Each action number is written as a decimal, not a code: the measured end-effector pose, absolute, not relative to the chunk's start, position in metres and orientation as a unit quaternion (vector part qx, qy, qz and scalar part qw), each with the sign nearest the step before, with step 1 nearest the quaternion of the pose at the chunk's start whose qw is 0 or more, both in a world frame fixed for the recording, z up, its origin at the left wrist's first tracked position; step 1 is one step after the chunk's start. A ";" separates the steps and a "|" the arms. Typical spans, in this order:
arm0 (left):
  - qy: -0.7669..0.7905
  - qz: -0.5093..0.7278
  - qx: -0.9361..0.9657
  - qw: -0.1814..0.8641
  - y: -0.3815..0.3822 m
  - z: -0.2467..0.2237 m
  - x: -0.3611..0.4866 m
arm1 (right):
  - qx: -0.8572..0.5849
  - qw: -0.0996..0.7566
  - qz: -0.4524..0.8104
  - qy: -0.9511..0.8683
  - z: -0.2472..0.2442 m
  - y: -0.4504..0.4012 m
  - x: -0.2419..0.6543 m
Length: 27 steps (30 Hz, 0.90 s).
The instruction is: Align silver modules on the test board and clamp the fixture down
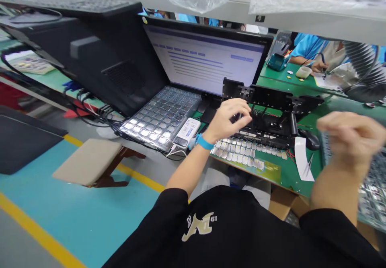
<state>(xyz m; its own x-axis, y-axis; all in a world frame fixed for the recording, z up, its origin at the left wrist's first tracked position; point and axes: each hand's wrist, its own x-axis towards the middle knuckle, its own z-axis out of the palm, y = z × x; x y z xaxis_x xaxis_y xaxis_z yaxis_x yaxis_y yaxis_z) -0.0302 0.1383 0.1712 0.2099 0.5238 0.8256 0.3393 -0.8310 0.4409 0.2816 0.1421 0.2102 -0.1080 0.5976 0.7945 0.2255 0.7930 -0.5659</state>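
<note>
My left hand (229,118) is raised at the left end of a black hinged fixture (269,101). Its fingers bend, the thumb stands apart, and I see nothing between them. A blue band (205,141) circles that wrist. Off to the right, my right hand (351,135) hangs above the bench, blurred, with fingers curled in; whatever they hold, if anything, is hidden. Rows of small silvery boards (237,152) lie in front of the fixture. Between the fixture and my right hand are a white paper strip (300,157), tweezers (308,167) and a black mouse (310,140).
Left of the fixture stand a lit monitor (208,60), a tray of silvery modules (157,119) and a white device (187,132) with a cable. Another filled tray (375,191) sits at right. A shelf edge (316,24) spans overhead. A co-worker's hand (319,67) works across the bench.
</note>
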 end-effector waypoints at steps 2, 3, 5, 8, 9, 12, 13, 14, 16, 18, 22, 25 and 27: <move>0.270 0.528 0.803 0.065 0.149 0.165 -0.014 | -0.246 0.523 0.207 -0.789 0.201 0.153 0.260; 0.280 0.521 0.805 0.051 0.154 0.160 -0.008 | -0.251 0.466 0.221 -0.819 0.198 0.157 0.250; 0.302 0.539 0.786 0.025 0.163 0.148 0.000 | -0.294 0.363 0.206 -0.860 0.195 0.162 0.236; 0.292 0.595 0.749 -0.003 0.171 0.133 0.007 | -0.344 0.285 0.145 -0.883 0.194 0.161 0.227; 0.283 0.611 0.739 -0.013 0.173 0.129 0.008 | -0.354 0.285 0.126 -0.882 0.193 0.159 0.227; 0.258 0.652 0.712 -0.030 0.175 0.123 0.011 | -0.378 0.326 0.059 -0.864 0.185 0.152 0.229; 0.250 0.663 0.705 -0.031 0.176 0.123 0.012 | -0.384 0.344 0.045 -0.855 0.181 0.150 0.229; 0.241 0.672 0.699 -0.031 0.176 0.122 0.012 | -0.389 0.360 0.037 -0.847 0.178 0.149 0.229; 0.226 0.689 0.688 -0.029 0.178 0.121 0.012 | -0.392 0.383 0.036 -0.835 0.173 0.148 0.228; 0.218 0.697 0.682 -0.030 0.181 0.120 0.012 | -0.390 0.386 0.042 -0.835 0.171 0.148 0.227; 0.207 0.698 0.684 -0.042 0.186 0.120 0.011 | -0.390 0.375 0.049 -0.839 0.172 0.149 0.227; 0.192 0.690 0.697 -0.035 0.187 0.128 0.011 | -0.397 0.387 0.056 -0.830 0.172 0.149 0.227; 0.209 0.692 0.691 -0.007 0.186 0.141 0.012 | -0.409 0.395 0.065 -0.820 0.170 0.149 0.228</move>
<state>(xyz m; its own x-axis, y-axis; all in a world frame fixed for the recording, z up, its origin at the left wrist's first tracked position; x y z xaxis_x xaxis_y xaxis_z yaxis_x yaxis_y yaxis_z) 0.0116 0.1855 0.1414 -0.0445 0.2795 0.9591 0.2989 -0.9124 0.2797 0.2275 0.1494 0.1698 -0.3533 0.7215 0.5955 0.6190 0.6576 -0.4295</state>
